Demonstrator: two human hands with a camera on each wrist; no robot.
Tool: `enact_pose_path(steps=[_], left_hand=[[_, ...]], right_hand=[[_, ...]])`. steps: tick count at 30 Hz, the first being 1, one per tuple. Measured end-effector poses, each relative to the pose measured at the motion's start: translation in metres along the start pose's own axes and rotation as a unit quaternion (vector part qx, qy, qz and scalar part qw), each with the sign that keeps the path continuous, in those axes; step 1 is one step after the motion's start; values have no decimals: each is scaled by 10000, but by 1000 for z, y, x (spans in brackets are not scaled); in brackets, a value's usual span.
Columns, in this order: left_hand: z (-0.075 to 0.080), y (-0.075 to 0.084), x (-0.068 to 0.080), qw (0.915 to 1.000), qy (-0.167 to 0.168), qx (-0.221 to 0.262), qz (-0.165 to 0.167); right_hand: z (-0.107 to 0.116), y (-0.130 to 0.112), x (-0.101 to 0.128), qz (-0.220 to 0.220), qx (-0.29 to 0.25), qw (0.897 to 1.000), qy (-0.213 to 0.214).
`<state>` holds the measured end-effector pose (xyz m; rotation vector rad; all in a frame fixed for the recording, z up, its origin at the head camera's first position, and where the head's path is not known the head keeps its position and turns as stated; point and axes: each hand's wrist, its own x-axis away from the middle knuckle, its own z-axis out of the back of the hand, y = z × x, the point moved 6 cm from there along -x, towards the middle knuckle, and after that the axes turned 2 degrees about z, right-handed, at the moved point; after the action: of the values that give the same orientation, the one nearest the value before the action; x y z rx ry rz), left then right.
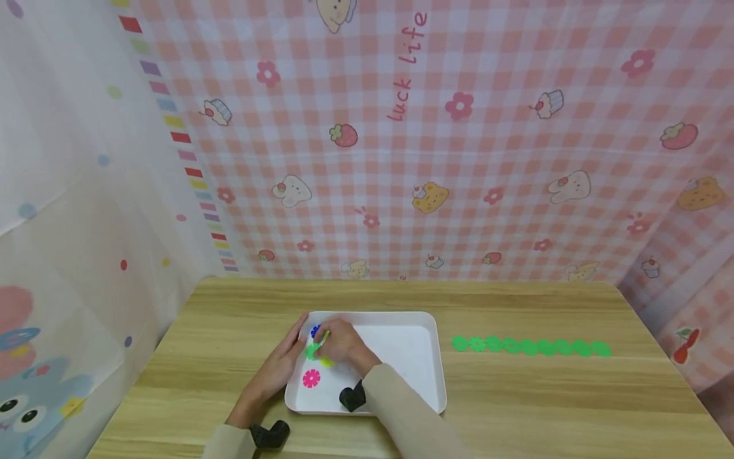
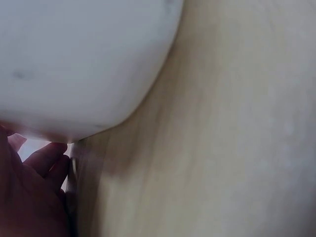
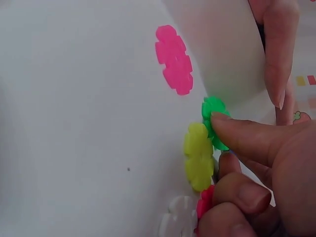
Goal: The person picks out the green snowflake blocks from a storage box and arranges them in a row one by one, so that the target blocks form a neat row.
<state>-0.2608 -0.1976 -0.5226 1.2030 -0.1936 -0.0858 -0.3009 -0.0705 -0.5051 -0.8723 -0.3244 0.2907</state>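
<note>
A white tray [image 1: 401, 357] lies on the wooden table. My left hand [image 1: 281, 366] holds its left rim, one finger [image 3: 276, 54] lying over the tray wall. Inside the tray, my right hand [image 1: 338, 344] pinches a green flower-shaped piece [image 3: 212, 111] with its thumb on top. Round it lie a yellow piece [image 3: 199, 157], a pink piece [image 3: 174, 59], a red piece [image 3: 205, 201] and a white piece [image 3: 178, 217]. A blue piece [image 1: 315, 331] shows by my fingertips. The left wrist view has only the tray's outer corner [image 2: 74, 64] and my fingers [image 2: 34, 197].
A row of several linked green pieces [image 1: 530, 347] lies on the table [image 1: 545, 408] to the right of the tray. A pink checked cloth [image 1: 459, 159] hangs behind the table and a pale curtain [image 1: 69, 191] at the left.
</note>
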Motion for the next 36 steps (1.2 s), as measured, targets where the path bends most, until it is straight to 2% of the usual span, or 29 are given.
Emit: enact_pose_path(steps=[7,16,21,29,36], left_hand=[[0,1,1,10000,18,-57,68],[0,0,1,10000,45,-23,-39],[-2,1,1,10000,15,-18,88],[-3,0,1,9998,-45,60,196],[-3,1,3,9996,0,-19,289]], right_hand=[[1,-2,2,264,28,9996,3],[4,0,4,169,-123,9997,-84],[9,2,5,42,-172,9998,-103],[25,3,12,144,-278,9995,-54],[49,6,20,267,-455,9986,80]])
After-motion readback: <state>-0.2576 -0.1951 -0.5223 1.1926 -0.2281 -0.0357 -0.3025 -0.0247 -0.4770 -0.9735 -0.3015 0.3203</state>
